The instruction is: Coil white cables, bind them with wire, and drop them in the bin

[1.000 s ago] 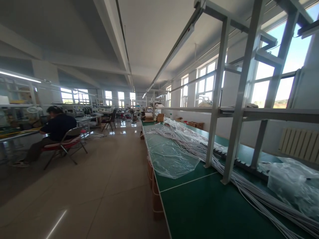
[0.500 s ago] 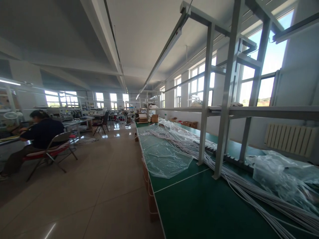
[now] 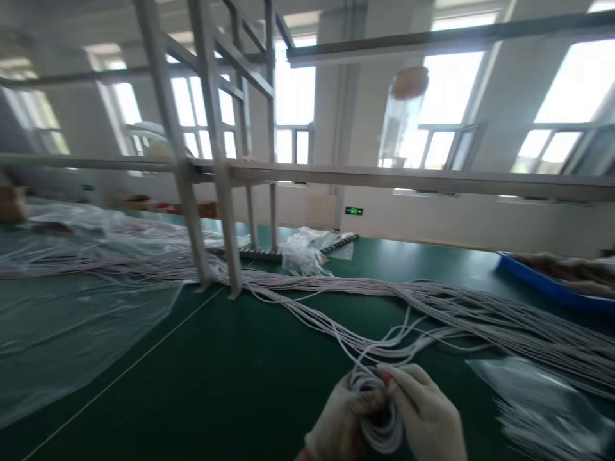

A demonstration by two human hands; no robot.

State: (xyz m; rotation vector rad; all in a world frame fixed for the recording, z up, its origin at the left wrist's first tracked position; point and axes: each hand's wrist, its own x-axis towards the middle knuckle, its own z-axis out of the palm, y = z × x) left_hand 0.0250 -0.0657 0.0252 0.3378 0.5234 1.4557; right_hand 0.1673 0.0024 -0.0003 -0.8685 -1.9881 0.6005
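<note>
My left hand, in a whitish glove with darker fingertips, is closed around a small coil of white cable just above the green table. My right hand, gloved too, is closed against the coil's upper right side, thumb and fingers pinching at it. A small red spot shows at its fingertips; I cannot tell what it is. Loose strands of cable run from the coil to the long bundle of grey-white cables lying across the table.
A grey metal frame rises from the green table, with a shelf rail across it. Clear plastic sheeting lies at left, a plastic bag of thin pieces at right. Further back are crumpled plastic and a blue tray.
The view has swung right and down, from the room and a seated person to the table and windows. Both my hands and the cable coil have come into sight.
</note>
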